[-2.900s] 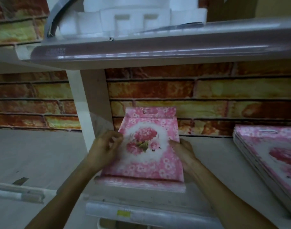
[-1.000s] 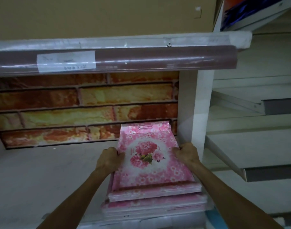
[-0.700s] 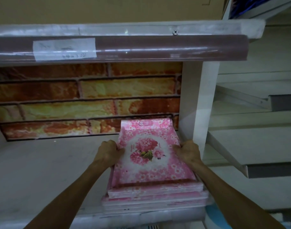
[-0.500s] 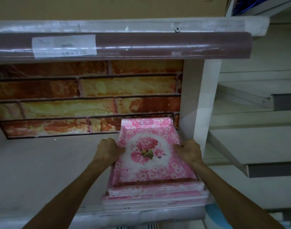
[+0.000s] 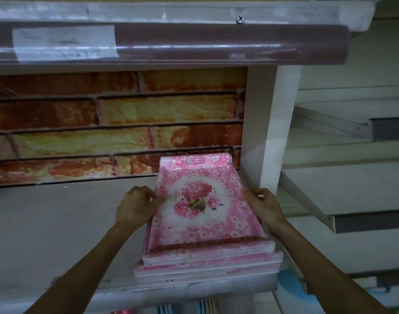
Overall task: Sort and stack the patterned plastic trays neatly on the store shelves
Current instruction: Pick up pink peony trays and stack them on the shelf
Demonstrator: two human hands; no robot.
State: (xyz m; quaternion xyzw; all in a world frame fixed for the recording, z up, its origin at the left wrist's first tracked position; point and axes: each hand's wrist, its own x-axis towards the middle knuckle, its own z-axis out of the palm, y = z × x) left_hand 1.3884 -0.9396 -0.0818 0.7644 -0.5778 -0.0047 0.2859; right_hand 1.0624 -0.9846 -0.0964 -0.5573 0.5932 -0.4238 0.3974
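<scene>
Stack of pink rose-printed rectangular plastic trays [image 5: 205, 223] on grey shelf [image 5: 58, 234] (beside white upright [image 5: 271, 132]): left hand [image 5: 137, 207], right hand [image 5: 265, 206] grip top tray's sides; square edges evenly, press flush.

Shop: labelled shelf edge [image 5: 169, 45]

A single wide-angle view from the person's head looks forward and slightly down into a shelf [image 5: 58, 223] bay, close in. The upper shelf edge [image 5: 194, 46] runs across 12 o'clock, the brick-patterned back wall [image 5: 103, 123] lies straight ahead, a white upright [image 5: 275, 123] stands at 2 o'clock, and both forearms enter from 6 o'clock.
</scene>
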